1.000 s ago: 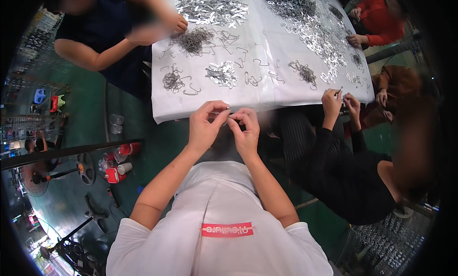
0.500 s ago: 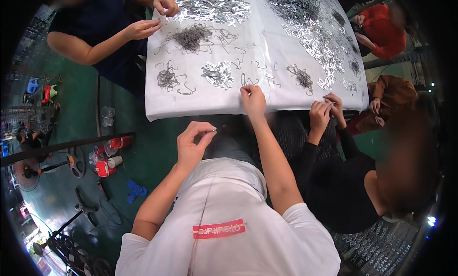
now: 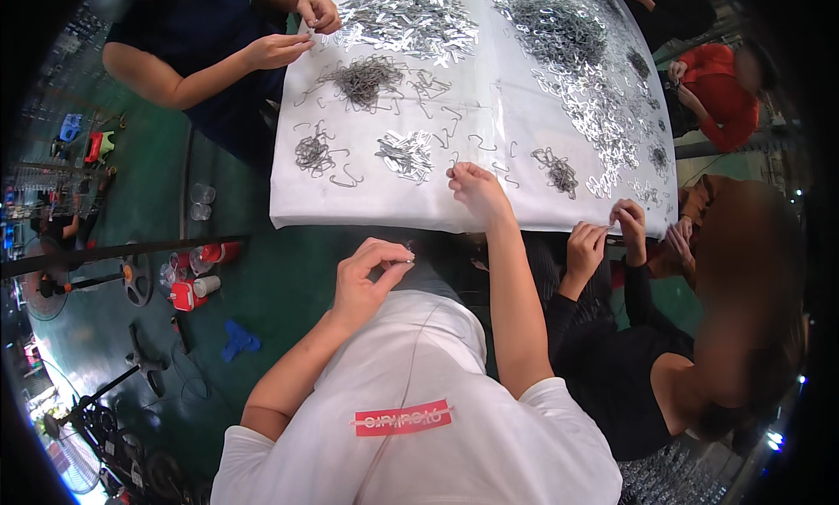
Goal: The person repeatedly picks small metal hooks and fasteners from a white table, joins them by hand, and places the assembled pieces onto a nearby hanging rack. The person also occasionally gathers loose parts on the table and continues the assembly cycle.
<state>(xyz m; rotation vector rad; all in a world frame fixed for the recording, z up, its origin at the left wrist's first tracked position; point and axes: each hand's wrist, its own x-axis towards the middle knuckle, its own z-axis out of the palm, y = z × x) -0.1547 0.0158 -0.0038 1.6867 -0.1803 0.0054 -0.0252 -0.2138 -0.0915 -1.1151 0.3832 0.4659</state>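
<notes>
Although the right hand's grip is unclear, the left hand pinches metal beyond a lettered label.

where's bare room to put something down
The white table is bare along its near edge, in front of the small wire pile and shiny strip pile, left of your right hand. The far side is crowded: big strip heap, dark heap.

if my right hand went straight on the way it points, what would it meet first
Your right hand would probably meet the wire hook just ahead, then the pile of silver strips to the left; depth is unclear, so it might pass above.
</notes>
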